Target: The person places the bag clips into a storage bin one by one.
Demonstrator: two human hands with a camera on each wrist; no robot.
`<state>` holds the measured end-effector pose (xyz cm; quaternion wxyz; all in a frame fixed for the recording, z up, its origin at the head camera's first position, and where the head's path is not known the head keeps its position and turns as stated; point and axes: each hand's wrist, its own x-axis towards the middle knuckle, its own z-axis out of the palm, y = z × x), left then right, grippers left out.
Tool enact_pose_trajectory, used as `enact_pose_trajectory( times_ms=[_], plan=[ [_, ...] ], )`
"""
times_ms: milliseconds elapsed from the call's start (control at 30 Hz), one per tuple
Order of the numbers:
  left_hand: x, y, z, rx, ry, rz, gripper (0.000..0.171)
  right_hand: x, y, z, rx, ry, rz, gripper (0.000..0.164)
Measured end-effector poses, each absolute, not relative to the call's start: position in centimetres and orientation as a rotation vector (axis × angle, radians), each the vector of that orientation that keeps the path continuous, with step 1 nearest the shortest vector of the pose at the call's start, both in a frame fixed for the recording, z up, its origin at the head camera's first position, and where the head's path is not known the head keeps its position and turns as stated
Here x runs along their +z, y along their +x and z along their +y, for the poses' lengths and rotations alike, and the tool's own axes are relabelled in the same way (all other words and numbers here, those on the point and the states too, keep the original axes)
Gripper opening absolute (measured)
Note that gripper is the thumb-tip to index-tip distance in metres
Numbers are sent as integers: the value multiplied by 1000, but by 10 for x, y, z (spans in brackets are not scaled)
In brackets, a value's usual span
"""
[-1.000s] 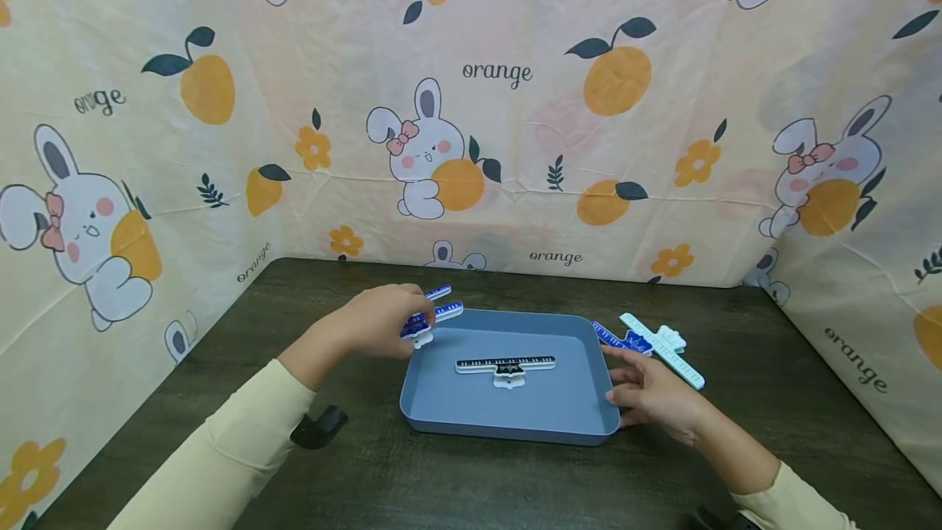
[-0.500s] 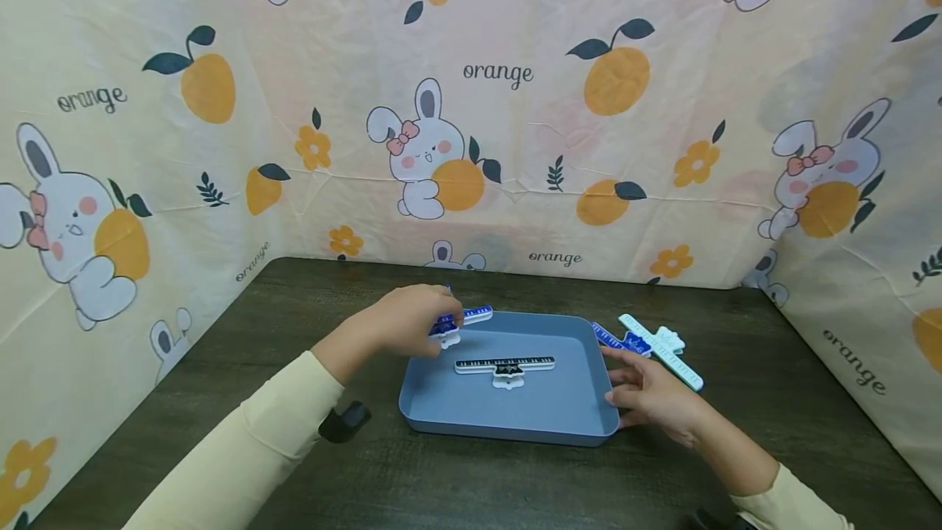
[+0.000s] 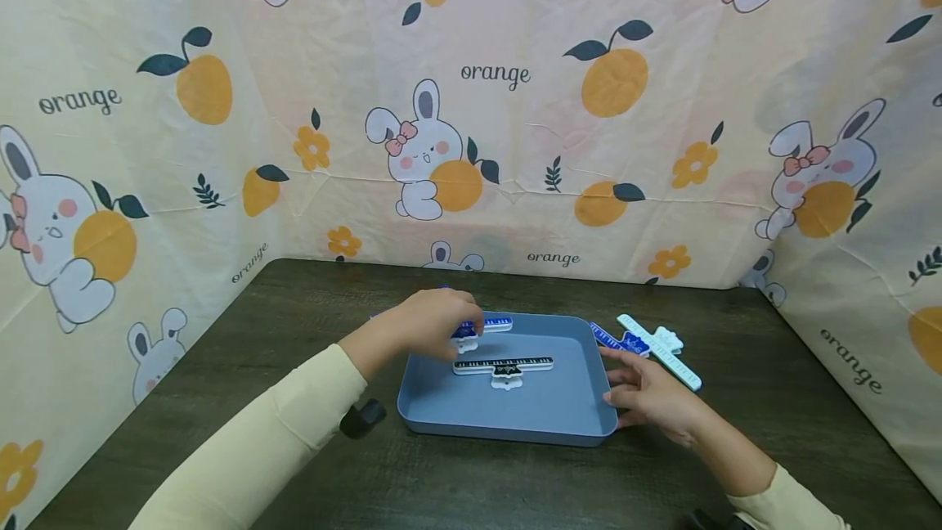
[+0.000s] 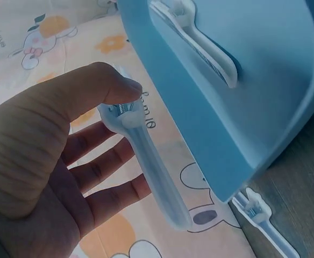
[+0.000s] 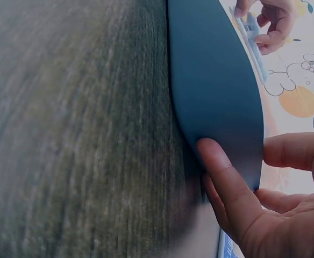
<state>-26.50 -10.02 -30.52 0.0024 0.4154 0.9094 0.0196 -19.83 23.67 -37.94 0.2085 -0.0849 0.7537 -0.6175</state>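
My left hand (image 3: 423,324) pinches a blue-and-white clip (image 3: 499,324) with a piano-key pattern above the back left of a blue-grey tray (image 3: 515,418). In the left wrist view the clip's pale underside (image 4: 159,183) and its spring show, thumb on top. A black-and-white piano-key clip (image 3: 471,366) lies inside the tray. My right hand (image 3: 651,399) holds the tray's right wall, with fingertips (image 5: 213,153) against the outside and another digit at the rim.
Right of the tray, a blue clip (image 3: 607,337) and a mint clip (image 3: 680,368) lie crossed on the dark table (image 3: 353,481). Another clip (image 4: 262,215) lies on the table by a tray corner, mostly hidden behind my left hand in the head view. A patterned cloth (image 3: 515,145) hangs behind.
My left hand has moved to the right with the blue-and-white clip, from the tray's back left corner to over its inside. The right hand stays on the tray.
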Motion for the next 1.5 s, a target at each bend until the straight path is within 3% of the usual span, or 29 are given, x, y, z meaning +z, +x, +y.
enact_pose_trajectory(
  times_ms=[1500],
  plan=[
    [-332,-292,-35,-76,1109,2579,30,-380,-198,238,-1723,-260,2087,78]
  ],
)
